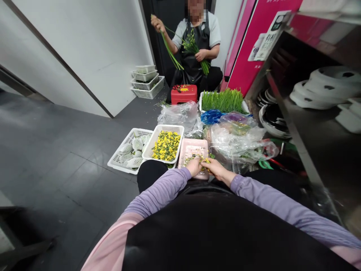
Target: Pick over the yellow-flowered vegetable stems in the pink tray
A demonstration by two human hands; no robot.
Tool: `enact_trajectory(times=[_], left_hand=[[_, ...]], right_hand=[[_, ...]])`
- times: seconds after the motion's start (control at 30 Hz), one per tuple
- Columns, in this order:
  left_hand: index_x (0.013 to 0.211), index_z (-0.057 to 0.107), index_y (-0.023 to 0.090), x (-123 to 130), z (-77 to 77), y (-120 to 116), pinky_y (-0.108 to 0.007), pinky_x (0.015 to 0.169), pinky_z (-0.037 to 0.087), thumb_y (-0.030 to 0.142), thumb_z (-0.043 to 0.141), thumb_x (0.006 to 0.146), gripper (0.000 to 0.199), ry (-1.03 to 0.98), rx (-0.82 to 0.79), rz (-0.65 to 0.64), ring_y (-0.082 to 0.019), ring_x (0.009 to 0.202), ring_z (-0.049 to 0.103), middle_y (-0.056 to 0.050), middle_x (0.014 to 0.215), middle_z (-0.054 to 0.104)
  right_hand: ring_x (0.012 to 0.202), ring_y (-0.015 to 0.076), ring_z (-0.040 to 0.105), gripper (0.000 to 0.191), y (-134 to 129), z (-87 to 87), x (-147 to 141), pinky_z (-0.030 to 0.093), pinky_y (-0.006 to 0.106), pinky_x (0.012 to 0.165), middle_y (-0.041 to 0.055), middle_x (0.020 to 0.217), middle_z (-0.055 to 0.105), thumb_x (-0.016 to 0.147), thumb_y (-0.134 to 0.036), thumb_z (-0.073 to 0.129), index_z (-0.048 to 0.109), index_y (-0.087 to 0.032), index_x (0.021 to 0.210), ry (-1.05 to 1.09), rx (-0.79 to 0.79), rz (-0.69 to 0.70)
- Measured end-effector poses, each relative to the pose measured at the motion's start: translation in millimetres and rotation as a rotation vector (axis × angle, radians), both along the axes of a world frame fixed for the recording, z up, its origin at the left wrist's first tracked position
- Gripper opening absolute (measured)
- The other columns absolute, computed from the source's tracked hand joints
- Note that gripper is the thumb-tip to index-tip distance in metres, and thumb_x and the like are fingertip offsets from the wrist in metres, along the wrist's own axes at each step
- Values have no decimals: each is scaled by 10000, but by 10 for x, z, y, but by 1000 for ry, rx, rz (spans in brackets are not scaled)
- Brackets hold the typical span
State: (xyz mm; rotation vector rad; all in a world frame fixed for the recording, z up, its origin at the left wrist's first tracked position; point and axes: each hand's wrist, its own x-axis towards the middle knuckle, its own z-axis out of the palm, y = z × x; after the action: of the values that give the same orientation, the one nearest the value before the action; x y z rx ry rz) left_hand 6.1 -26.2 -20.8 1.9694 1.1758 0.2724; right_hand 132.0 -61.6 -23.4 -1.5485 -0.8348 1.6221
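Picking at a small cluster of yellow flowers [207, 160], the left hand [194, 166] and right hand [216, 168] meet with fingers pinched shut on it, close above the near part of a pink tray [194, 141]. Which of the two carries more of the cluster, I cannot tell.

Judging by how things lie, the work is well under way but not finished. Just beyond and to the left of the left hand, a white basket [182, 131] holds a broad flower heap [167, 146], probably the part already dealt with (though it could equally be the supply). Below the fingertips, loose bits [192, 159] lie scattered in the tray, along with the cluster in hand, so at least that much remains to be sorted.

Farther left of the left hand, a second basket [112, 163] holds pieces wrapped in white netting, apparently apart from this job. Ahead and to the right of the right hand, clear plastic bags [225, 136] show some greenery inside; whether it is more to handle is unclear. Well ahead of both hands, green stems [222, 101] fill a tray, and a co-worker [207, 35] grips others, seemingly busy with separate bunches.
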Motion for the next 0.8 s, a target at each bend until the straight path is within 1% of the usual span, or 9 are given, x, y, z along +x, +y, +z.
enact_trajectory(times=[0.07, 0.13, 0.2, 0.27, 0.37, 0.43, 0.53, 0.67, 0.8], left_hand=[[1050, 527, 146, -15, 19, -27, -244, 680, 453, 187, 489, 765, 290, -33, -84, 24, -122, 669, 563, -37, 759, 611], [1034, 517, 133, -24, 22, -27, -215, 535, 450, 203, 450, 796, 256, -82, -271, 76, -78, 486, 497, -5, 672, 582], [953, 527, 111, -26, 14, -8, -186, 412, 399, 217, 392, 830, 211, -128, -427, 125, -45, 366, 404, 22, 587, 531], [882, 527, 101, -25, -2, 17, -166, 360, 361, 214, 370, 840, 197, -169, -501, 137, -32, 330, 376, 34, 556, 499], [907, 513, 107, -32, -32, 50, -159, 362, 366, 186, 337, 847, 202, -213, -555, 107, -32, 339, 408, 35, 570, 503], [938, 508, 113, -47, -51, 71, -163, 377, 380, 179, 318, 849, 220, -203, -568, 93, -34, 350, 422, 33, 579, 509], [933, 524, 124, -82, -75, 112, -165, 365, 367, 196, 330, 833, 230, -141, -528, 73, -37, 337, 401, 38, 558, 500], [860, 575, 137, -116, -121, 182, -168, 358, 347, 235, 357, 802, 246, -92, -446, 23, -47, 329, 387, 43, 500, 466], [832, 622, 127, -151, -179, 213, -214, 458, 422, 259, 340, 798, 312, 40, -354, 45, -99, 431, 502, -16, 540, 540]], right_hand=[[333, 37, 303, 276, -13, 19, 2, 172, 163, 323, -68, 446, 449, 590, -304, 661, 520, -153, 774, 2, 26, -46], [327, 38, 300, 276, -2, 31, 32, 166, 165, 320, -78, 428, 425, 583, -314, 662, 508, -160, 752, 26, 48, -114], [322, 36, 289, 270, 27, 34, 72, 157, 162, 317, -87, 415, 397, 579, -314, 664, 493, -167, 729, 55, 58, -155], [323, 32, 284, 263, 65, 23, 105, 149, 157, 316, -87, 415, 390, 576, -301, 669, 483, -167, 704, 84, 49, -157], [321, 27, 280, 246, 126, -25, 128, 146, 148, 312, -86, 411, 383, 581, -272, 667, 465, -166, 670, 113, 18, -166], [316, 26, 276, 230, 172, -74, 130, 149, 145, 307, -86, 406, 378, 596, -249, 657, 451, -167, 658, 136, -7, -171], [314, 25, 279, 197, 257, -142, 129, 157, 138, 301, -81, 410, 389, 622, -203, 640, 453, -165, 674, 216, -50, -138], [336, 33, 336, 124, 375, -191, 149, 199, 128, 298, -44, 456, 453, 668, -139, 576, 453, -152, 677, 409, -209, -129], [353, 54, 393, 56, 497, -224, 195, 250, 138, 288, -7, 495, 492, 713, -153, 468, 442, -154, 664, 461, -316, -172]])
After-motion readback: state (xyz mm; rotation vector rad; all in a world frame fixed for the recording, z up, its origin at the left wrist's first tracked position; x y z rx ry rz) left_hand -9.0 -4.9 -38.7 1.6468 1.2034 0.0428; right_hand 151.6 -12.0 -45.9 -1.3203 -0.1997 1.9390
